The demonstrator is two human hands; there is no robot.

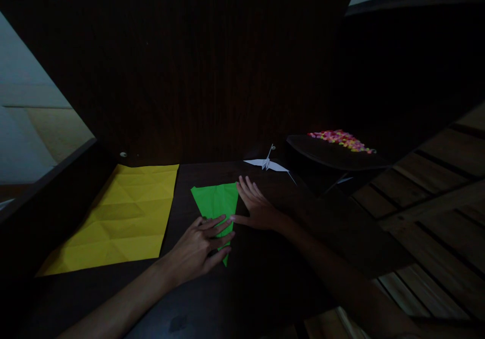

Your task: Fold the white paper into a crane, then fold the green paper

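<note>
A folded piece of green paper [216, 200] lies on the dark table, wide at its far edge and narrowing to a point towards me. My left hand [206, 245] rests across its lower half, fingers spread and laid flat on the paper. At the paper's right edge is my right hand [254, 206], its fingers stretched out and the thumb touching the paper close to the left fingertips. Neither hand grips anything. Part of the paper's narrow end is hidden under the left fingers.
To the left lies a yellow sheet [132, 212] with many creases. A white paper crane [266, 164] sits behind my right hand. Small pink and yellow pieces [343, 140] lie on a dark surface at the right. A dark upright panel [212, 76] stands behind the table.
</note>
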